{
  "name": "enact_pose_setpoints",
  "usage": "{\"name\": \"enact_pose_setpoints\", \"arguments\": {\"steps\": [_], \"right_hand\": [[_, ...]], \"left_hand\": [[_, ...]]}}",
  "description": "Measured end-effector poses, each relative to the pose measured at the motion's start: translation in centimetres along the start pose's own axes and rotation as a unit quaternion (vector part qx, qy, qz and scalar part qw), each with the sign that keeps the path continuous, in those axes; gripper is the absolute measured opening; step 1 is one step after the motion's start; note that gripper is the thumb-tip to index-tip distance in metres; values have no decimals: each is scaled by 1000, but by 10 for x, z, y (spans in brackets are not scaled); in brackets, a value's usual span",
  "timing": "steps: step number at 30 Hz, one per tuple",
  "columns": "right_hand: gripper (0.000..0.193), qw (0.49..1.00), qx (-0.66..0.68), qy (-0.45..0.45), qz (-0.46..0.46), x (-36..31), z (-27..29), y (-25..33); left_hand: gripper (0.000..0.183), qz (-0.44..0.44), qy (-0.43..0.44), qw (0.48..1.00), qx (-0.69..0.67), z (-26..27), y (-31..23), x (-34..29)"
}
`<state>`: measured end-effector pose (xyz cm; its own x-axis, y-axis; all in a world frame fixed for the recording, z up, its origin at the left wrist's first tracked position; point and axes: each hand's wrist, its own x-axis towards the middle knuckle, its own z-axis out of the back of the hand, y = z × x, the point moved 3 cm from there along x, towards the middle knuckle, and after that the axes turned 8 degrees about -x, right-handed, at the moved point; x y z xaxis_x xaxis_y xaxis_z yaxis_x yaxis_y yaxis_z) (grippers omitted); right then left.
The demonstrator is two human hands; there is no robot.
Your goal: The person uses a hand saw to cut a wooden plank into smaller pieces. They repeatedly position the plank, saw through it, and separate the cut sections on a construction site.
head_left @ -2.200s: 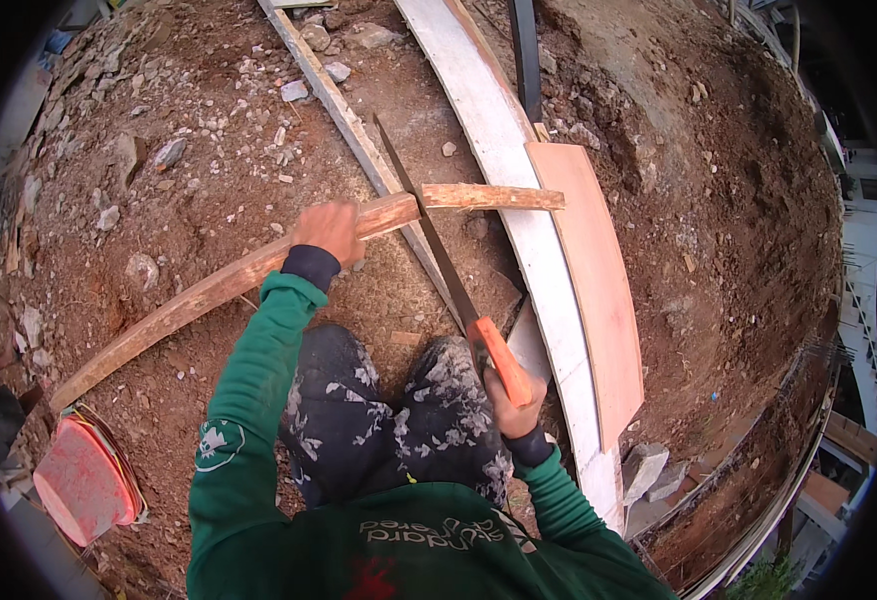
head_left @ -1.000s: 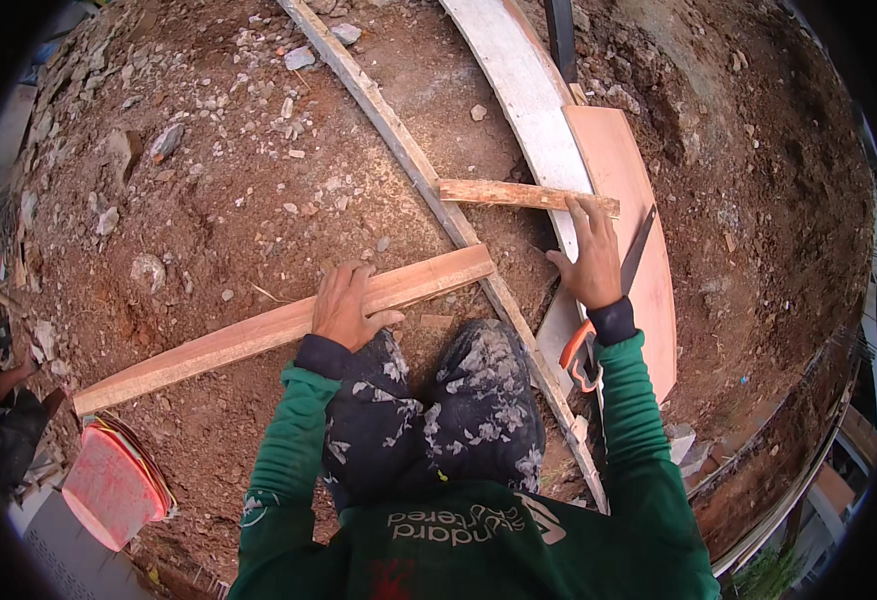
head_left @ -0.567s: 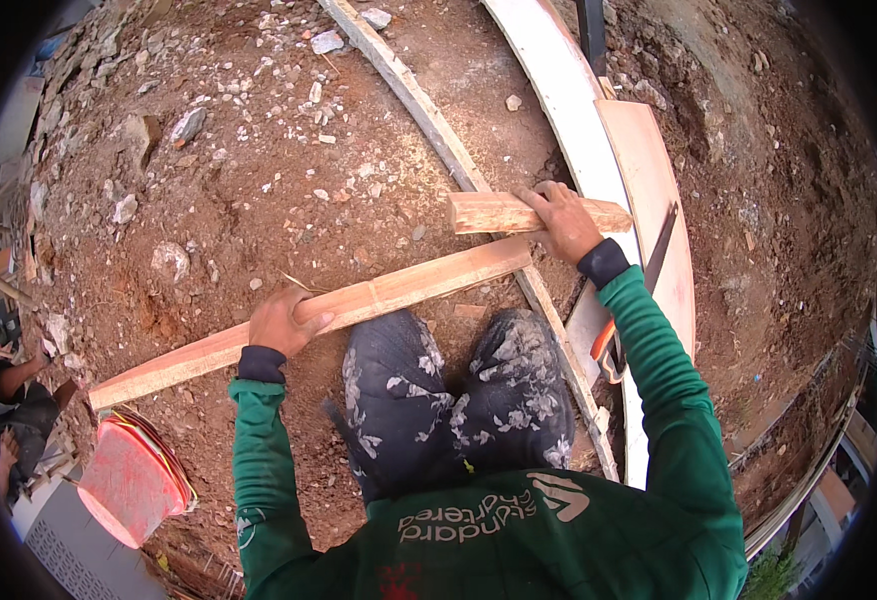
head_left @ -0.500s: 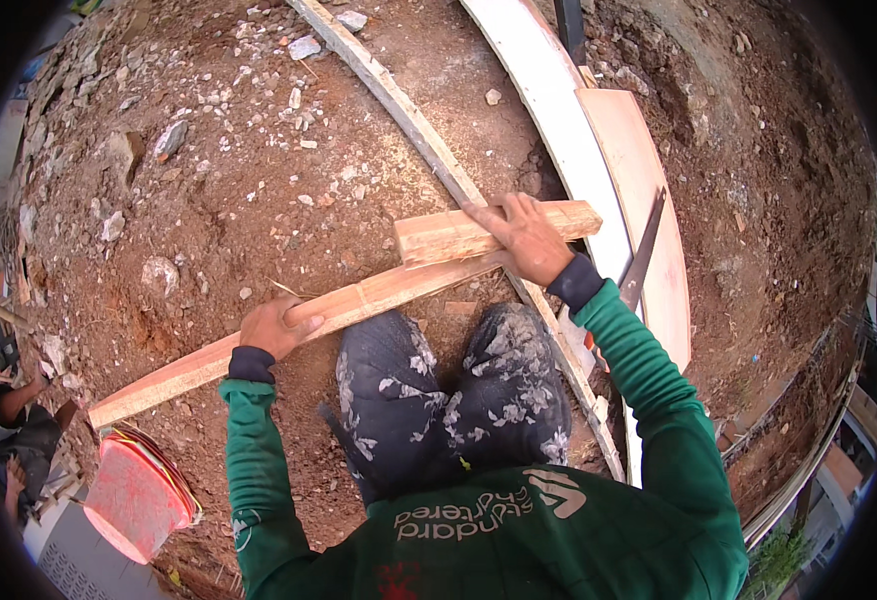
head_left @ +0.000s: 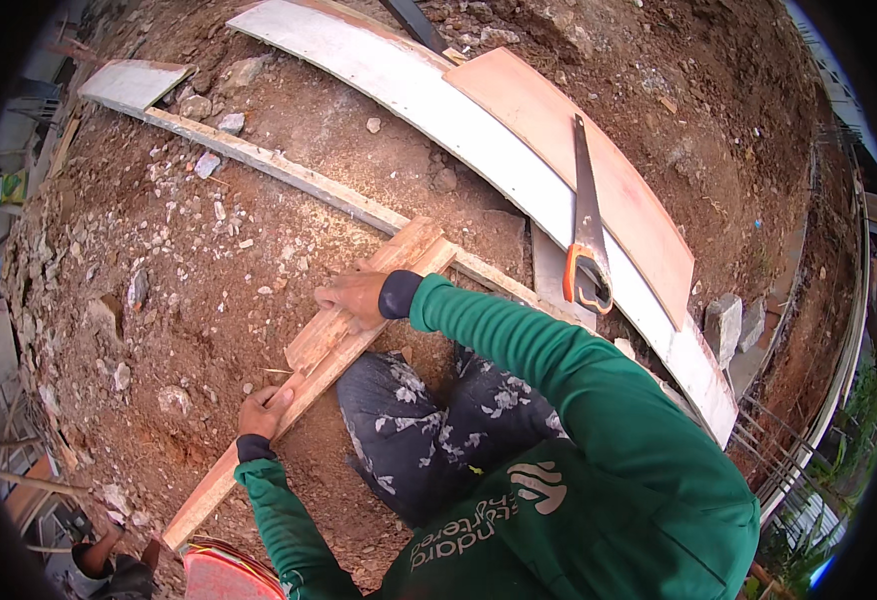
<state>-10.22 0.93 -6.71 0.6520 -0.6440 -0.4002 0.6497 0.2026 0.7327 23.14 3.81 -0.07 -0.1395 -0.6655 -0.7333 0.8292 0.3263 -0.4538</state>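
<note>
A long pale wooden strip runs slantwise from the lower left up past my knees. My left hand is closed around it at mid-length, with the thumb on top. A shorter wooden piece lies along the strip's far side, touching it, the two roughly parallel. Over this piece my right hand is closed, fingers wrapped across its far edge. The upper ends of both woods rest at a narrow grey timber on the ground.
A handsaw with an orange and black handle lies across a long white board and a pinkish plywood sheet. A red bucket stands at the lower left, near another person. Stones litter the brown soil.
The view has turned. The short piece has shifted along the long strip toward my left hand and now lies alongside it; my right hand has moved with it, closer to my left hand.
</note>
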Motion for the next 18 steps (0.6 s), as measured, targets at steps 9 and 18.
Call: {"name": "enact_pose_setpoints", "arguments": {"steps": [9,18], "right_hand": [[69,971,-138,-191,51,-27,-35,16],[73,956,-164,-239,55,-30,-38,16]], "left_hand": [[49,0,25,999,-25,1,13,8],[50,6,14,1000,6,-10,5,15]]}}
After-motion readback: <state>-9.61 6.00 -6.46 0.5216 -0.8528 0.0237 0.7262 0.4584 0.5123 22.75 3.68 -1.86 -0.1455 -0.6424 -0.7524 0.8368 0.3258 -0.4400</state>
